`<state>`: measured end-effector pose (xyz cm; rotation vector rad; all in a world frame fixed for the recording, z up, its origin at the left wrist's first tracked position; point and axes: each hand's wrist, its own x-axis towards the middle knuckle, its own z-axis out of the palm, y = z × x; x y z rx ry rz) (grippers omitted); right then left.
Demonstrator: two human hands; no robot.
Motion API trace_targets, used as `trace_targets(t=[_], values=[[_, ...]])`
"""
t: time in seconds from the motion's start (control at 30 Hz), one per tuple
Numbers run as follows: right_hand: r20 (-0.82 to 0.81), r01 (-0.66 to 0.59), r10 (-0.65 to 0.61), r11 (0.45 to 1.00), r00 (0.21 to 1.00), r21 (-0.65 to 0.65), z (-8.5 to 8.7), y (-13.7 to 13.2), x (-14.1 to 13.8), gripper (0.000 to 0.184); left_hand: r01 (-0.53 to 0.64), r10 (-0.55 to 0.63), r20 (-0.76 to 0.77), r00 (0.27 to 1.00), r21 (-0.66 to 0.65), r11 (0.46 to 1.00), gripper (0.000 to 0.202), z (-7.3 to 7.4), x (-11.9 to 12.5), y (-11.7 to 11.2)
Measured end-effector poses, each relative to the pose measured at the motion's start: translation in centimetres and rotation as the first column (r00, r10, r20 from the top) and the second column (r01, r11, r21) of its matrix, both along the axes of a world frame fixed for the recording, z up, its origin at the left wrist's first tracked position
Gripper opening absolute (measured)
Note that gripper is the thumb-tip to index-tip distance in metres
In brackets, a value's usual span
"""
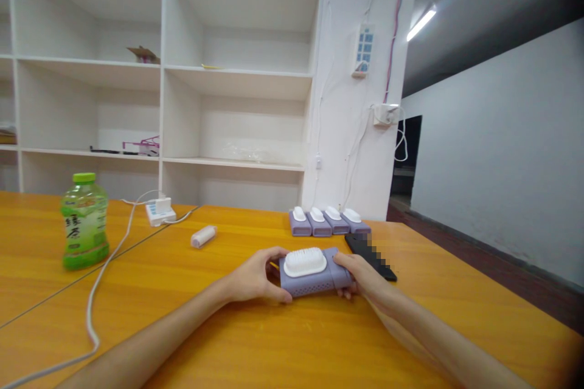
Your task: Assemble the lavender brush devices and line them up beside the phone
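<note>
In front of me on the wooden table, a purple plastic box with small holes along its near side is held between my two hands. A white oval brush head with short bristles sits on its top. My left hand grips the left end, thumb low at the near corner and fingers curled over the far corner. At the right end, my right hand presses its thumb on the top, with its fingers wrapped beneath. The box's underside and parts of the fingers are hidden.
Several similar purple boxes with white tops stand in a row at the table's far edge. A black phone-like slab lies right. Leftward are a pale cylinder, a power strip, a white cable and a green bottle.
</note>
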<state>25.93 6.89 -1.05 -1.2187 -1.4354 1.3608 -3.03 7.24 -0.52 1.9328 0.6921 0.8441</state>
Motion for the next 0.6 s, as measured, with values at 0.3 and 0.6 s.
trace_targets(t=[0.3, 0.6], values=[[-0.032, -0.027, 0.024, 0.996, 0.999, -0.084, 0.3, -0.1, 0.2, 0.040, 0.048, -0.047, 0.015, 0.999, -0.049, 0.998, 0.073, 1.2, -0.8, 0.6], [-0.028, 0.050, -0.053, 0.993, 0.998, -0.109, 1.6, 0.1, 1.8, 0.045, -0.017, 0.016, -0.102, 0.995, -0.008, 1.000, 0.080, 2.1, -3.2, 2.1]])
